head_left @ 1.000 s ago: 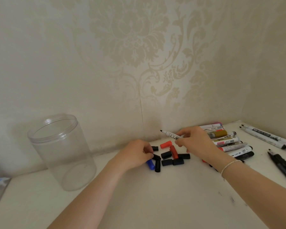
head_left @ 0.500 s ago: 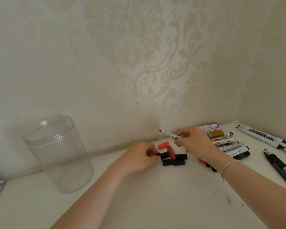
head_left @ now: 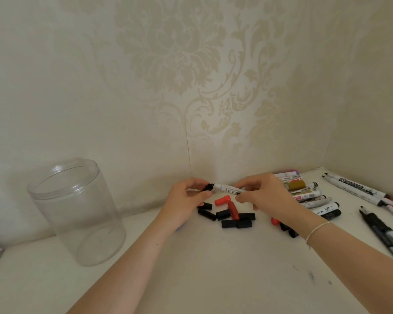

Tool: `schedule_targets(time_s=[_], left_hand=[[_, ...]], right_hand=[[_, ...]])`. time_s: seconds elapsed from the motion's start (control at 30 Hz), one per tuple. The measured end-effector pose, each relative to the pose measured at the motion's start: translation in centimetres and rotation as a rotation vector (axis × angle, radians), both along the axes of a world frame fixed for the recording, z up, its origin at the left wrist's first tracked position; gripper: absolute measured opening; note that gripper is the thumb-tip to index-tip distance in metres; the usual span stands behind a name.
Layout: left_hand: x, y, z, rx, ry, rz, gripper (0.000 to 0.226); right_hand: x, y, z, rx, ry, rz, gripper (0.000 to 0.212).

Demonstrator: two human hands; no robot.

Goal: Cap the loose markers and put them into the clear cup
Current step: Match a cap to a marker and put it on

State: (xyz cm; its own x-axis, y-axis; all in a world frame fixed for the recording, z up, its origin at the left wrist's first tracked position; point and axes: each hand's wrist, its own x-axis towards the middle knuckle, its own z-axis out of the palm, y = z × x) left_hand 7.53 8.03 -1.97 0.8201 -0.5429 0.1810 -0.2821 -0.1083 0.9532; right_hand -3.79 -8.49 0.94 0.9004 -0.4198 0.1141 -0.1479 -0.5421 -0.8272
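Observation:
My right hand (head_left: pixel 263 196) grips a white marker (head_left: pixel 227 189) by its barrel, held level above the table with its tip pointing left. My left hand (head_left: pixel 186 200) pinches a black cap (head_left: pixel 207 188) right at that tip; whether the cap is fully seated I cannot tell. Below the hands lie several loose caps, black (head_left: pixel 227 223) and red (head_left: pixel 222 200). The clear cup (head_left: pixel 75 211) stands upright with nothing inside at the left, well apart from both hands.
A row of markers (head_left: pixel 304 193) lies behind my right hand near the wall corner. More markers (head_left: pixel 354 188) rest at the far right, and dark ones (head_left: pixel 381 232) near the right edge. Wallpapered walls close the back and right.
My left hand lifted off the cap pile with a black cap and brought it up to the marker's tip. My right hand lowered the marker slightly toward it.

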Motion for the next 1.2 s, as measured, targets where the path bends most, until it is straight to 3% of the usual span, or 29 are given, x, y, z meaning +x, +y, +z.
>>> schedule_targets(time_s=[0.27,0.5,0.67,0.97,1.13,1.2], left_hand=[[-0.1,-0.4,0.5,0.197,-0.257,-0.086,0.027],[-0.9,-0.5,1.6,-0.050,0.254,-0.369,0.009],[-2.3,-2.2,1.8,-0.065,0.202,-0.260,0.026],[-3.9,-4.4,1.9,-0.123,0.214,-0.217,0.029],[-4.1,-5.5,2.0,0.012,0.180,-0.312,0.017],[-3.7,-6.1,2.6,0.141,0.048,-0.337,0.010]], right_hand=[[0.0,0.4,0.0,-0.263,0.106,0.000,0.018],[-0.4,0.6,0.2,-0.150,-0.026,0.054,0.013],[-0.5,0.8,0.4,-0.223,-0.038,-0.012,0.014],[-1.6,-0.4,0.6,-0.260,-0.046,-0.054,0.009],[-2.7,-2.2,0.6,-0.320,0.008,-0.091,0.012],[-3.4,-3.1,0.6,-0.345,0.019,-0.105,0.015]])
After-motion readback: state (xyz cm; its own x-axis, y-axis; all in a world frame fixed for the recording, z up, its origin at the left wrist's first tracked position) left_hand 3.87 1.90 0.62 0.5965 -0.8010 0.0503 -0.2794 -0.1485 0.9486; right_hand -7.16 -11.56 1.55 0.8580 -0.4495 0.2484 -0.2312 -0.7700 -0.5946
